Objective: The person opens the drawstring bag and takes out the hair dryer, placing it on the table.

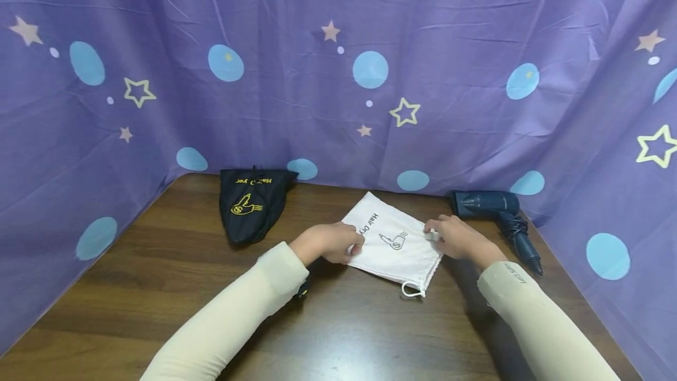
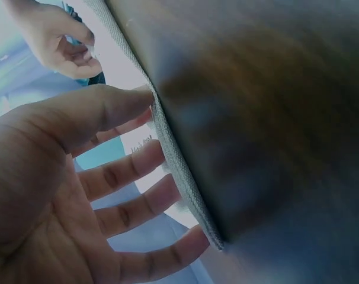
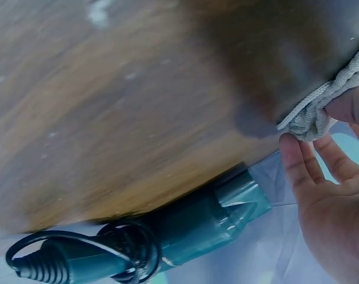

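A white drawstring bag [image 1: 388, 237], printed with "Hair Dry..." and a dryer drawing, lies flat in the middle of the wooden table. My left hand [image 1: 333, 243] holds its left edge between thumb and fingertips, the fingers [image 2: 135, 171] spread along that edge and only loosely bent. On the opposite side, my right hand [image 1: 460, 240] pinches the gathered hem [image 3: 319, 112] at the mouth end. A white cord loop [image 1: 414, 290] hangs out at the near right corner. Beyond my right hand lies a dark teal hair dryer [image 1: 483, 203], its cord wound around the handle.
A black bag [image 1: 256, 201] with yellow print lies at the back left. Purple curtains [image 1: 296, 87] enclose the table [image 1: 174, 263] at the back and sides. Below my left sleeve shows a small dark item [image 1: 302, 291] with a yellow mark, mostly hidden.
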`<state>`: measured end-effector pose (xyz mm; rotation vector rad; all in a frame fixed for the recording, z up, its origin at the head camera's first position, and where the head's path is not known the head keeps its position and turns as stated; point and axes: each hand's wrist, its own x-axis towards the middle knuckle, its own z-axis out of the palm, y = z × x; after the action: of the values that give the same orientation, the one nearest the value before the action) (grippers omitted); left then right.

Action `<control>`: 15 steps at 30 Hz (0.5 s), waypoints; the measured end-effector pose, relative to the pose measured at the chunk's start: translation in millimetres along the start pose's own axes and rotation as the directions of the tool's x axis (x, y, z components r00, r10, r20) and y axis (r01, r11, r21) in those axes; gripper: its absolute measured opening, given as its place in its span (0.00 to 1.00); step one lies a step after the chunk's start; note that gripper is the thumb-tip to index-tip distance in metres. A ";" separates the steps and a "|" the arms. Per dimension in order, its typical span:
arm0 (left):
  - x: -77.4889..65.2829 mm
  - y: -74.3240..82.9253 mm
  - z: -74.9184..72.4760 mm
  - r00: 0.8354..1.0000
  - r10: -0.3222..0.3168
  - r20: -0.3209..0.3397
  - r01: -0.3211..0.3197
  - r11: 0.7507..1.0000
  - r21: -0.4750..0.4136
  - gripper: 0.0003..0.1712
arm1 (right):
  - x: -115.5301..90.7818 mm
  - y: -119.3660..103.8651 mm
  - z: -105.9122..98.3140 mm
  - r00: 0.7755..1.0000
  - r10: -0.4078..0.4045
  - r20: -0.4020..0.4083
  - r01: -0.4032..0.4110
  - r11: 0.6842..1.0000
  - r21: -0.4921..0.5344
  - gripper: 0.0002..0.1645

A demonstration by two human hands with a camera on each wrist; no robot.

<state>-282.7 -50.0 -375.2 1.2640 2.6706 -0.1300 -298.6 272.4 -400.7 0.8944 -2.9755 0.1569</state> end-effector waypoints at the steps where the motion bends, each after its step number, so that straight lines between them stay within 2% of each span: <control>1: 2.0 1.2 -0.7 1.000 -0.001 0.001 0.001 1.000 -0.001 0.09 | -1.3 2.0 0.3 1.000 0.007 -0.003 -0.007 1.000 0.001 0.19; 8: 17.9 11.2 -6.8 0.999 -0.042 0.027 0.042 0.999 -0.001 0.08 | -9.2 15.0 1.2 0.999 0.000 -0.051 0.000 1.000 -0.002 0.19; 15: 26.8 17.3 -8.2 0.997 -0.068 0.039 0.067 0.998 0.005 0.08 | -17.3 23.0 1.7 0.998 0.032 -0.051 -0.032 0.999 0.003 0.20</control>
<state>-287.0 -17.5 -372.5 1.1604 2.6816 -0.1678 -296.8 300.7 -405.4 0.8302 -2.9439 0.1815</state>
